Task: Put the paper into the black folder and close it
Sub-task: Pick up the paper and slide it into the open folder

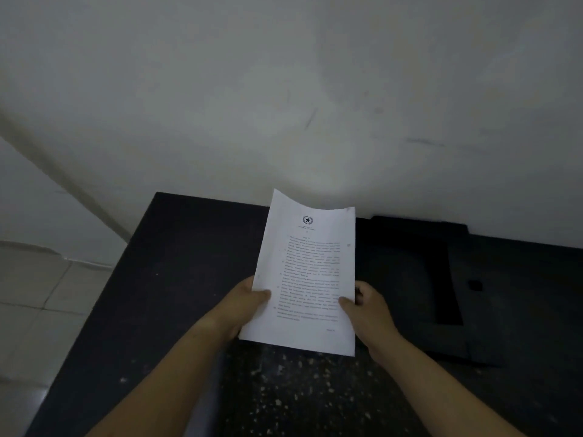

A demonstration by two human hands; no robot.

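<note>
A white printed paper [307, 272] with a star emblem at its top is held above the dark table, its far edge curling. My left hand [249, 302] grips its left edge, thumb on top. On the right edge sits my right hand [367, 307], thumb on the sheet. The black folder [422, 279] lies open on the table just right of the paper, with an inner pocket and a strap. It is hard to tell apart from the dark table.
The dark table [176, 279] stands against a white wall [284, 105]. Its left edge drops to a pale tiled floor [34, 310]. Light specks mark the table's near part [299, 389].
</note>
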